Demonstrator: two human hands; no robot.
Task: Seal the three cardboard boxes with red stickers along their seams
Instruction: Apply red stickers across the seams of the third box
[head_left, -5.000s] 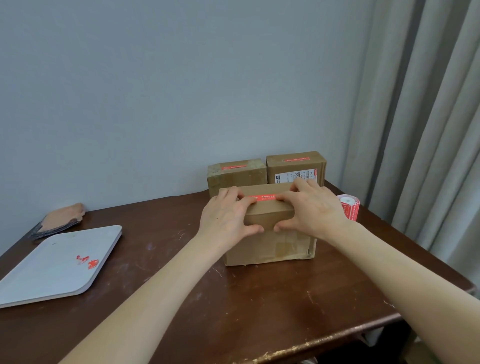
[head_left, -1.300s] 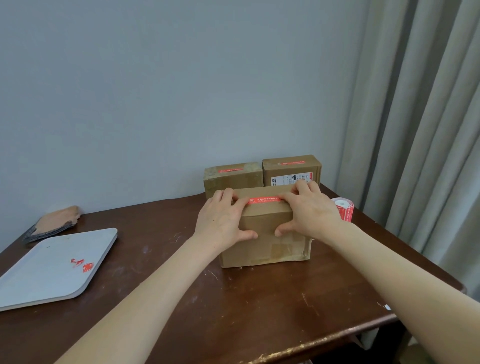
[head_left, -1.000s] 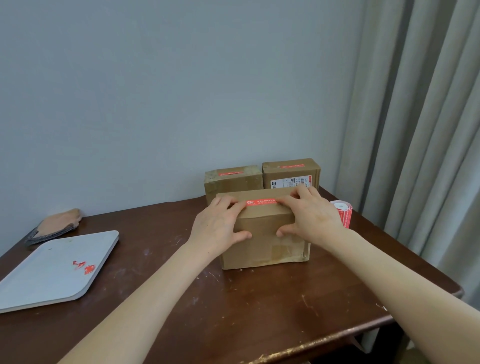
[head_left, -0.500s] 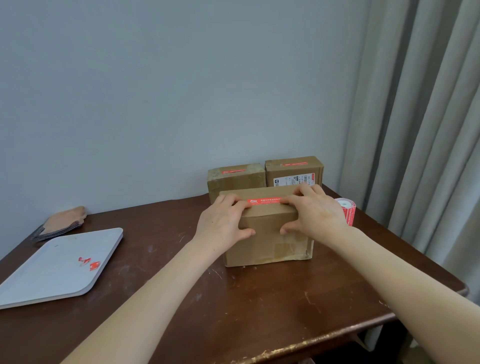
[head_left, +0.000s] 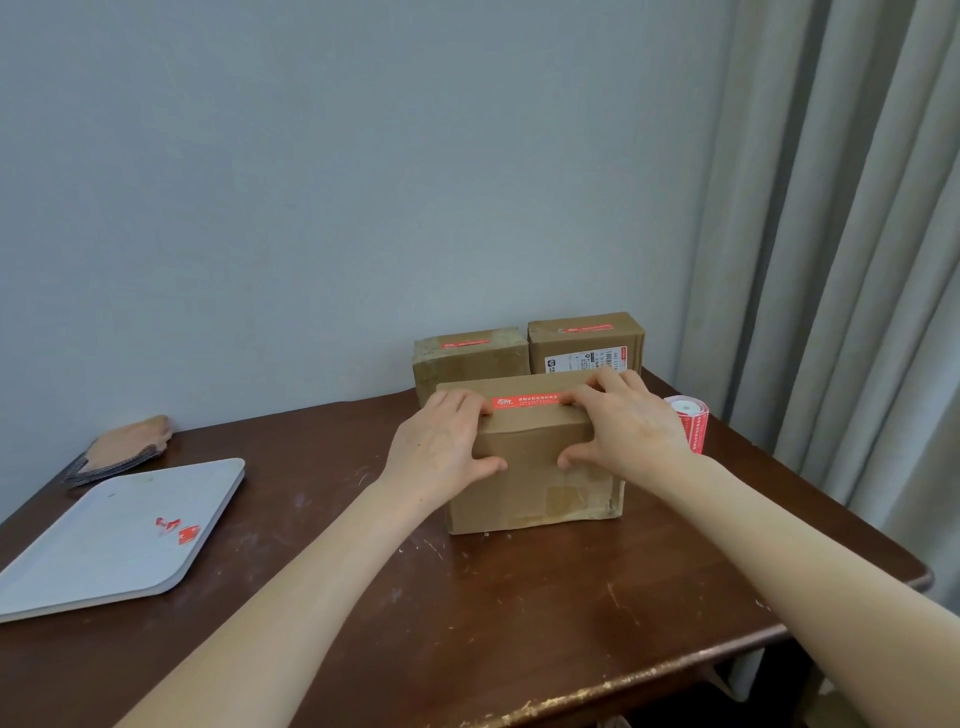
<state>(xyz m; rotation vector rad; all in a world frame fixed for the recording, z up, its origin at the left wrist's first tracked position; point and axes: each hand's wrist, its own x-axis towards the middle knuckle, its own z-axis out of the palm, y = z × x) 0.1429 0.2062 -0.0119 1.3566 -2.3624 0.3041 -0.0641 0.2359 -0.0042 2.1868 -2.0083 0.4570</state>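
Fingers (head_left: 464, 404) of my left hand (head_left: 441, 447) and right hand (head_left: 631, 431) lie flat, grasping nothing, and press the two ends of the red sticker (head_left: 527, 400), thumbs braced on the face of the front box (head_left: 530, 493). The sticker's long axis runs left to right along the top seam, between both sets of fingertips, so neither hand is nearer. Behind, the rear left box (head_left: 470, 364) and rear right box (head_left: 584, 340) already carry stickers. The sticker roll (head_left: 688, 423) stands just right on the desk (head_left: 467, 597).
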